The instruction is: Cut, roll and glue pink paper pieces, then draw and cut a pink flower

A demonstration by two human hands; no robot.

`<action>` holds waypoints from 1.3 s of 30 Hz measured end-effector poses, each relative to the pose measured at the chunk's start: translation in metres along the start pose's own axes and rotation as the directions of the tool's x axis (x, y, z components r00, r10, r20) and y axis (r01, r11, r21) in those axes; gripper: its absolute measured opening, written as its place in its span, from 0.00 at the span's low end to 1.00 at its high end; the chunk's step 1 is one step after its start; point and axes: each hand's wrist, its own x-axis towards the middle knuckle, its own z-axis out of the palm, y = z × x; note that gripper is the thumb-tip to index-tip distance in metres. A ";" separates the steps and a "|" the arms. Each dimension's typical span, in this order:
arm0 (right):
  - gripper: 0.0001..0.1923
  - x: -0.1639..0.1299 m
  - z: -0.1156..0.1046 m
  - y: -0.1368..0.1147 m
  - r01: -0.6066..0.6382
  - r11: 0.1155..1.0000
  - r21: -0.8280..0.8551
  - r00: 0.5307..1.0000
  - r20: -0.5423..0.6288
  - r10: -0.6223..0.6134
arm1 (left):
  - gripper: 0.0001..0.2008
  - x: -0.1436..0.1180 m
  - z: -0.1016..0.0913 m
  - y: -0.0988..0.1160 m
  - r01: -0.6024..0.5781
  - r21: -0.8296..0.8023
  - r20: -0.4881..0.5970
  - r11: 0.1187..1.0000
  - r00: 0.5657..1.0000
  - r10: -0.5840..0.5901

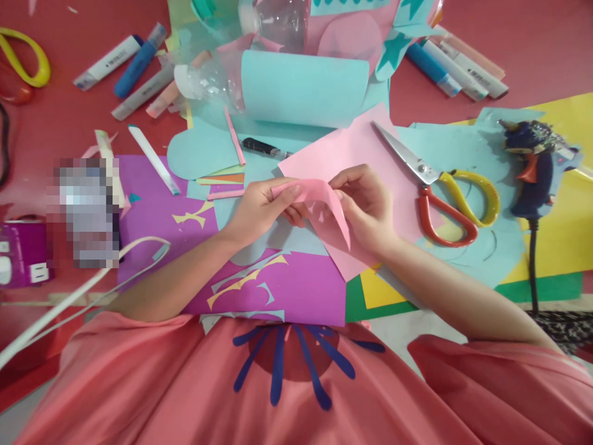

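Left hand [259, 207]: fingers closed, thumb on top, pinching one end of a pink strip [312, 190]. Right hand [373, 210]: fingers curled, nearly closed, at the strip's bent edge; cannot tell whether they grip it. Strip is held above the desk [546, 52], partly over a pink sheet [361, 139], its far end curving down toward the wearer. Scissors [426, 176] lie open to the right; glue gun [540, 170] beyond them. Writing: dark print on a white marker [109, 62] at upper left and a pale marker [475, 69] at upper right, both too small to read. Purple box [28, 250], far left: white label, illegible.
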 end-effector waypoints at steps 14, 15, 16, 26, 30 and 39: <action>0.18 0.000 0.002 -0.003 -0.052 0.999 0.004 0.997 0.051 0.052 | 0.20 -0.002 0.002 -0.002 -0.026 0.061 -0.024 0.998 0.999 0.028; 0.18 0.000 0.003 -0.002 -0.048 0.999 0.005 0.998 0.047 0.047 | 0.20 -0.001 0.002 -0.002 -0.030 0.065 -0.024 0.997 0.999 0.031; 0.17 0.000 0.003 -0.002 -0.046 0.999 0.003 0.998 0.043 0.045 | 0.21 -0.001 0.002 -0.001 -0.033 0.071 -0.025 0.997 0.999 0.035; 0.16 0.001 -0.001 0.002 -0.055 0.998 0.013 0.995 0.089 0.053 | 0.25 -0.004 0.000 -0.002 0.100 0.013 0.015 0.995 0.995 -0.100; 0.15 0.001 -0.002 0.003 -0.046 0.999 0.002 0.994 0.100 0.046 | 0.26 -0.004 0.001 -0.001 0.115 -0.016 0.037 0.993 0.993 -0.115; 0.14 0.001 -0.002 0.003 -0.042 0.999 -0.005 0.994 0.099 0.043 | 0.22 -0.006 0.000 -0.001 0.077 -0.027 0.072 0.997 0.995 -0.075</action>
